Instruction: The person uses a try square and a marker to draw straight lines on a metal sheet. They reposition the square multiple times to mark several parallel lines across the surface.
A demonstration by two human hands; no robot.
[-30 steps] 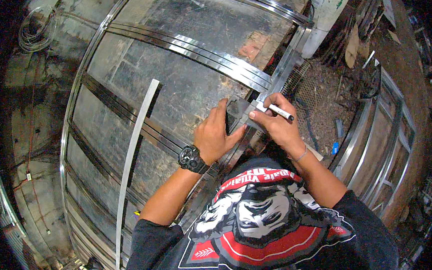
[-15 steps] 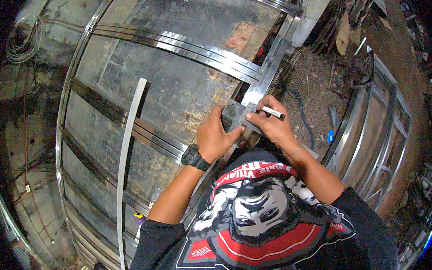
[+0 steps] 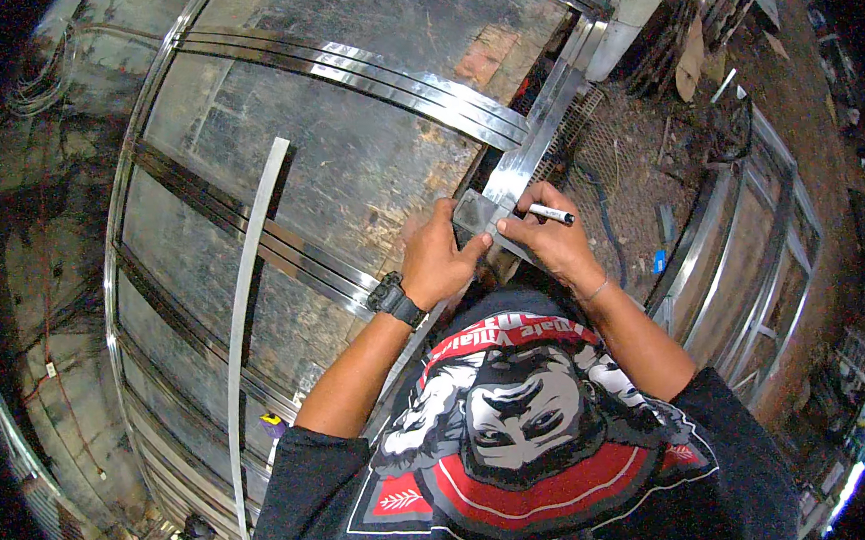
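A grey, square-faced metal piece (image 3: 476, 210) rests at the near edge of the metal frame (image 3: 512, 175). My left hand (image 3: 439, 256) grips it from the left, thumb toward its near side, a dark watch on the wrist. On the other side, my right hand (image 3: 559, 249) holds a white marker with a black end (image 3: 552, 214) between its fingers. The right thumb reaches the near corner of the metal piece, close to the left thumb. The marker's tip is hidden by the fingers.
Shiny steel bars (image 3: 410, 89) run across the dark, worn tabletop (image 3: 335, 166). A long flat metal strip (image 3: 247, 313) lies over them at left. A yellow-and-black tape measure (image 3: 272, 423) sits beside it. Another metal frame (image 3: 728, 269) stands at right, near a blue object (image 3: 660, 261).
The metal piece has turned, and its square face now shows more plainly. Both hands have shifted slightly around it, the left a little to the right. The marker stays in my right hand.
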